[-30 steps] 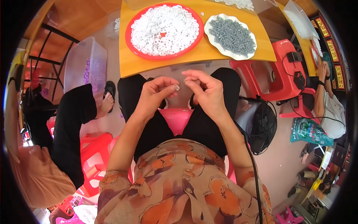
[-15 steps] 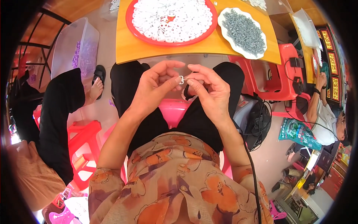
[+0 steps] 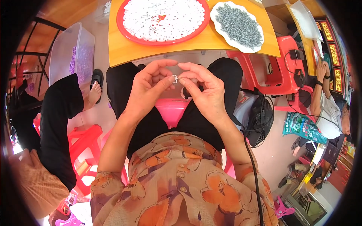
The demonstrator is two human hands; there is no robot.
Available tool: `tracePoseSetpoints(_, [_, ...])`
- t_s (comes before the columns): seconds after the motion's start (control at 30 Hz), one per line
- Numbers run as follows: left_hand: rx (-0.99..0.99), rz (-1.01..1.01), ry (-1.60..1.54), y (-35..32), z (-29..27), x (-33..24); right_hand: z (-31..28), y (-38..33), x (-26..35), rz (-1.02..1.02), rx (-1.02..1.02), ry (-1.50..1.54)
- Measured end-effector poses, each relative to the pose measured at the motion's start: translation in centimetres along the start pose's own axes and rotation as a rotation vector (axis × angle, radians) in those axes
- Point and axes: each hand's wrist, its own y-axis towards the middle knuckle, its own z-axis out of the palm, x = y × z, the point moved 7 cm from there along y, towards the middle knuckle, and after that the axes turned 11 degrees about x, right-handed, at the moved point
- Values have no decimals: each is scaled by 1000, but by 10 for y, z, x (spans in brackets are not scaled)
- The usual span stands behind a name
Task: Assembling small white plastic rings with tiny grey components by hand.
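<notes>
Above my lap, both hands meet at a small white plastic clip [image 3: 174,78] with openings in it. My left hand [image 3: 148,87] pinches the clip between thumb and curled fingers. My right hand [image 3: 208,92] is closed in a pinch right beside it, thumb and forefinger at the clip's right side. Whatever lies between the right fingertips is too small or hidden to make out. Beyond the hands, a round red tray [image 3: 131,34] is heaped with similar white pieces [image 3: 166,19]. To its right, a scalloped white dish [image 3: 250,49] holds grey screws [image 3: 239,27].
The tray and dish stand on a yellow wooden table [image 3: 196,48]. Right of my knees are a red plastic stool [image 3: 260,81] and a black bag [image 3: 262,116]. A clear bin [image 3: 62,56] with purple pieces stands left, near another person's leg [image 3: 60,101]. Another person [image 3: 328,113] is at far right.
My hands, still together at the clip, have shifted slightly left in the picture. The table, tray and dish also appear farther left and higher. The right fingertips remain beside the clip.
</notes>
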Motion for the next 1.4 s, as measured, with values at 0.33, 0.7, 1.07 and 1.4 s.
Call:
tracePoseSetpoints(0.33, [-12, 66, 97, -2, 7, 3, -1, -3, 2, -41, -28, 9])
tracePoseSetpoints(0.7, [-81, 108, 183, -6, 15, 2, -3, -8, 5, -59, -100, 75])
tracePoseSetpoints(1.07, [-126, 156, 365, -11, 22, -4, 0, -12, 8, -100, -89, -60])
tracePoseSetpoints(1.4, [-124, 185, 30, -14, 13, -7, -12, -6, 7, 10, -2, -24])
